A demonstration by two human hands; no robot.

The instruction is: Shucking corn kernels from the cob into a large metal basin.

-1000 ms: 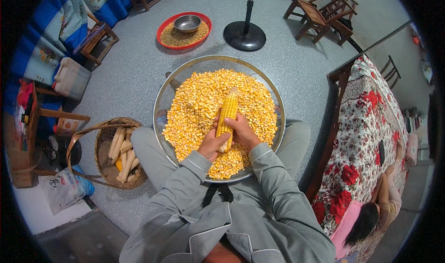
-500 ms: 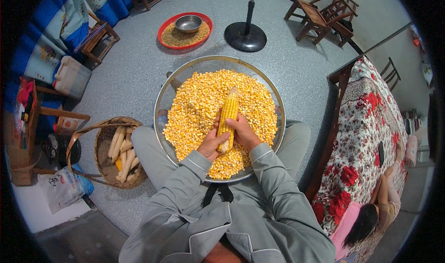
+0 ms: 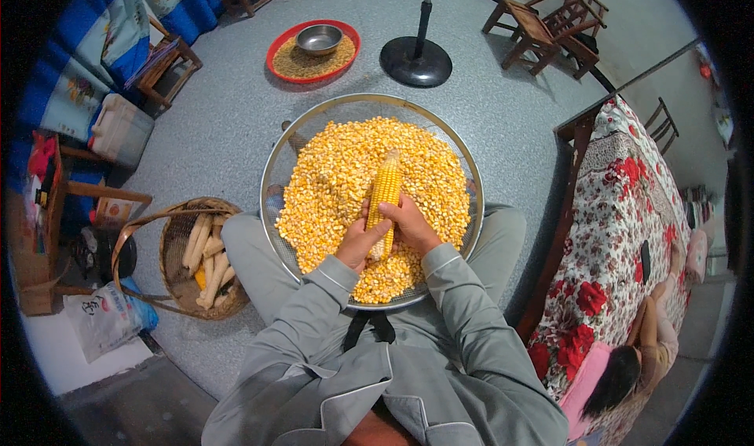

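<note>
Both my hands are closed round one yellow corn cob (image 3: 386, 185), its kernels in tight rows and its pale tip pointing away from me. My left hand (image 3: 362, 240) grips the near left side of the cob. My right hand (image 3: 411, 222) wraps its right side, with the thumb lying across the kernels. Beneath them, a round metal-rimmed mesh sieve (image 3: 276, 149) rests over my lap, heaped with loose corn kernels (image 3: 338, 163). The undersides of the cob and the fingers behind it are hidden.
Left of my knee stands a wicker basket (image 3: 174, 246) with stripped cobs (image 3: 210, 277). Ahead on the floor are a red basin (image 3: 276, 63) holding grain and a steel bowl (image 3: 319, 39), and a black stand base (image 3: 416, 63). At right, a person lies on a flowered bed (image 3: 597, 234).
The cob and both hands have shifted very slightly left. My grip looks otherwise the same.
</note>
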